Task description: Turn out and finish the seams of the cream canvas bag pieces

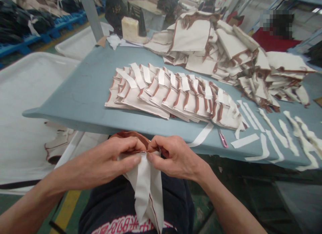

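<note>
Between my two hands, over my lap, is a cream fabric piece (157, 180) with brown edging, its lower part hanging down. My left hand (125, 155) pinches its top edge from the left, thumb on the near side. From the right, my right hand (167, 155) pinches the same edge, the thumbs close together. A white strip (142, 187) hangs from the pinched spot down the front. Brown cloth (137, 135) shows behind my fingers. The fingertips partly hide the edge, so what lies between them is unclear.
On the blue-grey table (83, 90) lies an overlapping row of cream pieces (156, 96) topped with white strips. A large heap of cream pieces (191, 34) is behind. A pink-handled tool (222, 139) and loose white strips (245, 140) lie right. White bins (30, 73) stand left.
</note>
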Demonstrator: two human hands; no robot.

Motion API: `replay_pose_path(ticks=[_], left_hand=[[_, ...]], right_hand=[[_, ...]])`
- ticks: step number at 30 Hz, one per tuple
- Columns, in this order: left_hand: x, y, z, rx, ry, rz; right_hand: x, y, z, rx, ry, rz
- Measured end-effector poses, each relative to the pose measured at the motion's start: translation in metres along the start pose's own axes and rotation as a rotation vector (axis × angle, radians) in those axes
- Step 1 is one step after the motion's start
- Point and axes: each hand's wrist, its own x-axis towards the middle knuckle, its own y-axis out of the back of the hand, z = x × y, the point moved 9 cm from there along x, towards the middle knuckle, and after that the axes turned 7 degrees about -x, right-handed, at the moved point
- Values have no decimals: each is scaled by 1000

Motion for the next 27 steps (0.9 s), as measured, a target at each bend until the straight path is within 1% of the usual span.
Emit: replay_pose_path(ticks=[3, 6, 10, 17, 19, 21, 24, 27], left_hand=[[7, -2, 2, -16, 33, 77], [12, -4, 5, -54, 42, 136], [13, -5, 9, -67, 13, 171], [11, -7, 17, -44, -31, 216], [10, -8, 20, -18, -55, 240], [9, -7, 22, -10, -75, 266], [7, -8, 19, -20, -64, 271], [8, -7, 18, -15, -52, 271]], right_hand=[[-2, 2, -3, -8, 13, 6], [-6, 5, -4, -7, -16, -18], [-11, 9, -7, -39, -14, -17], [-16, 22, -21, -181, 123, 65], [-19, 24, -28, -257, 188, 91], [-22, 26, -36, -352, 253, 144], [-28, 26, -44, -490, 327, 221], [-29, 21, -45, -580, 348, 187]])
